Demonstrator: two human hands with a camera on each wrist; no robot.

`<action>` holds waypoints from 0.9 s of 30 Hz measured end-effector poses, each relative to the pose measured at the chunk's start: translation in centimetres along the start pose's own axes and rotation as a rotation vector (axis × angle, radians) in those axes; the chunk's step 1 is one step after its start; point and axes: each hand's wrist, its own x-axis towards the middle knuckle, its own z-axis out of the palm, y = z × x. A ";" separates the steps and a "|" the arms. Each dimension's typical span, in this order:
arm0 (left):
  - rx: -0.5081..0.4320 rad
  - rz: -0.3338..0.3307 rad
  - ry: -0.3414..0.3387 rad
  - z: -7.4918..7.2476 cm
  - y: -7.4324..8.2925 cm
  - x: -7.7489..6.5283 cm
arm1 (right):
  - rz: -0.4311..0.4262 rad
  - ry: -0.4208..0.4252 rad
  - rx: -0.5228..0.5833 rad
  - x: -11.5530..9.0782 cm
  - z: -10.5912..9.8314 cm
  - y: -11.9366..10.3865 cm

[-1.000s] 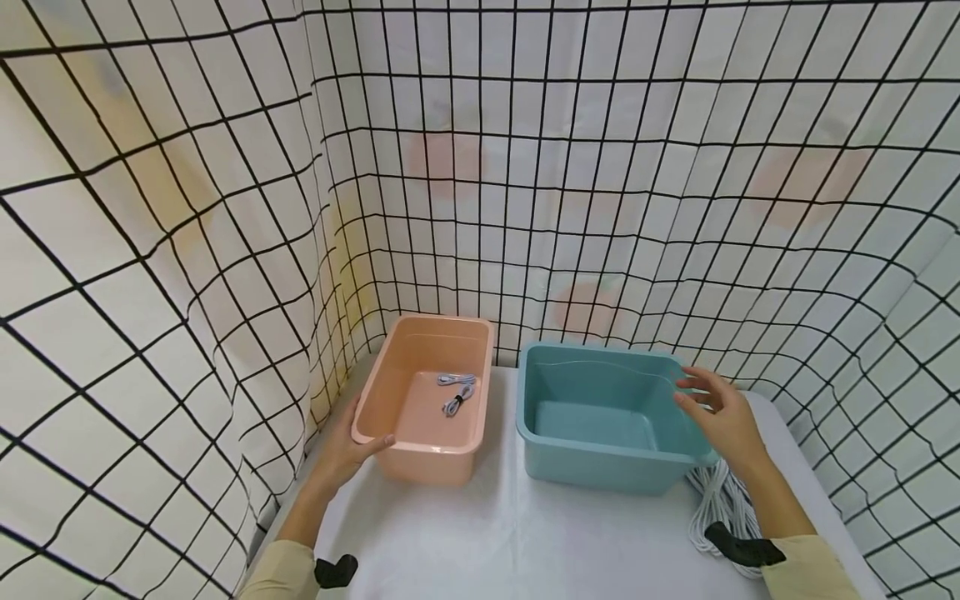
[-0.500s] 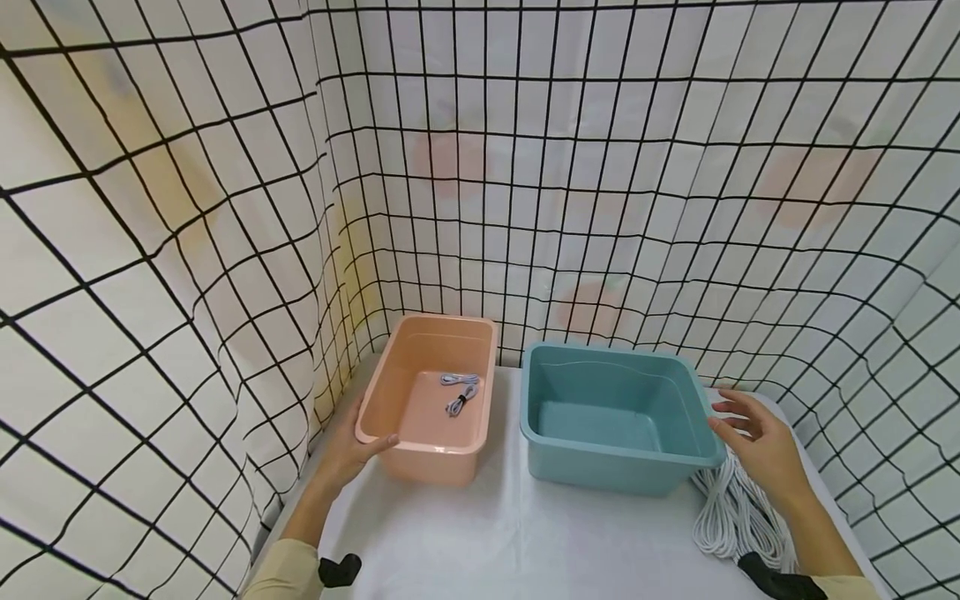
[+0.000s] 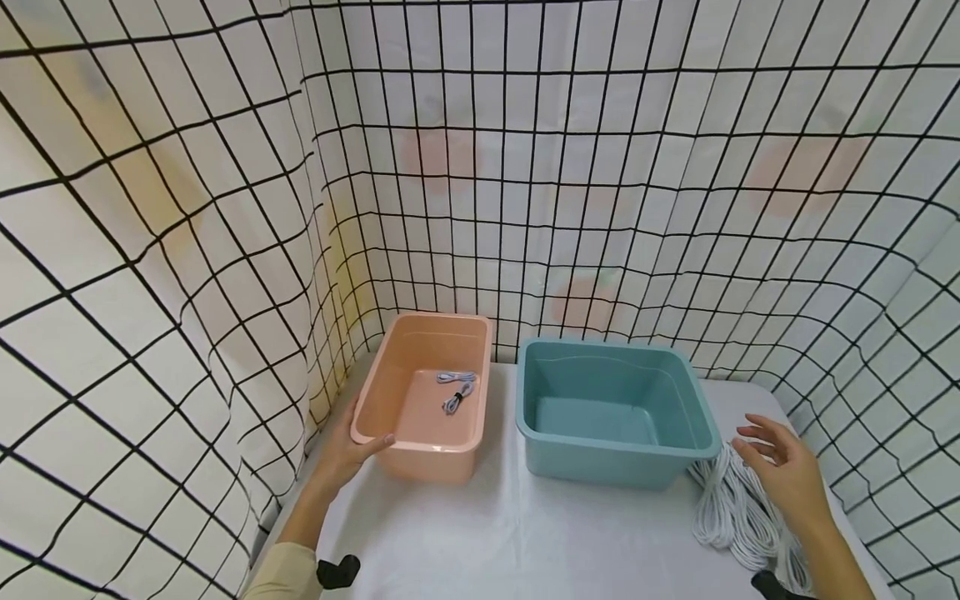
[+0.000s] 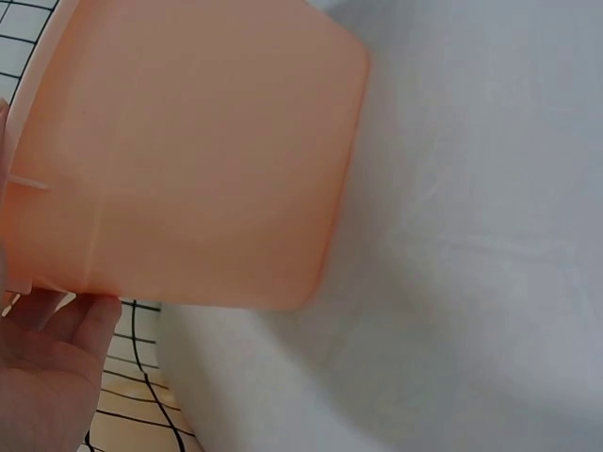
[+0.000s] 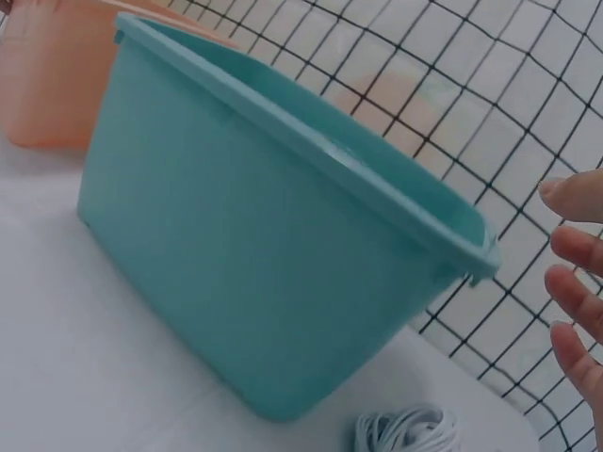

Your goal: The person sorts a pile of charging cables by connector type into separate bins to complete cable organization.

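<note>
At the near left corner of the peach plastic bin [image 3: 442,462], my left hand [image 3: 343,454] holds the rim, thumb over the front edge and fingers along the outer side. The left wrist view has those fingers [image 4: 80,325] under the bin's lip. Inside the bin lie two small coiled cables [image 3: 456,377], pale grey; the nearer has a black tie. My right hand [image 3: 793,479] hovers over a bundle of white cord [image 3: 738,508], fingers loosely bent and holding nothing. Left of it stands a teal bin [image 3: 600,462] with a bare floor; the right wrist view shows fingertips apart from its rim.
A white cloth [image 3: 517,542] covers the table under both bins. Black netting [image 3: 495,225] over pale sheeting rises at the back and both sides. The two bins stand side by side with a narrow gap.
My right hand has moved right and nearer, from the teal bin's right rim to over the cord bundle. The left hand stays on the peach bin.
</note>
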 end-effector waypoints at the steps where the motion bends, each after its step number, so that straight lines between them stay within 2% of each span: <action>1: 0.000 0.001 0.003 -0.1 0.0 0.0 | 0.008 0.007 -0.005 -0.2 0.1 0.3; 8: -0.010 0.016 0.005 -0.2 -0.2 0.0 | 0.101 0.106 -0.004 -2.2 -0.1 2.4; 19: -0.005 0.020 0.012 -0.2 0.0 -0.1 | 0.420 0.245 -0.046 -5.6 -1.4 6.4; 27: 0.006 0.018 0.016 0.0 -0.5 -0.2 | 0.693 0.336 -0.136 -9.0 -0.9 12.6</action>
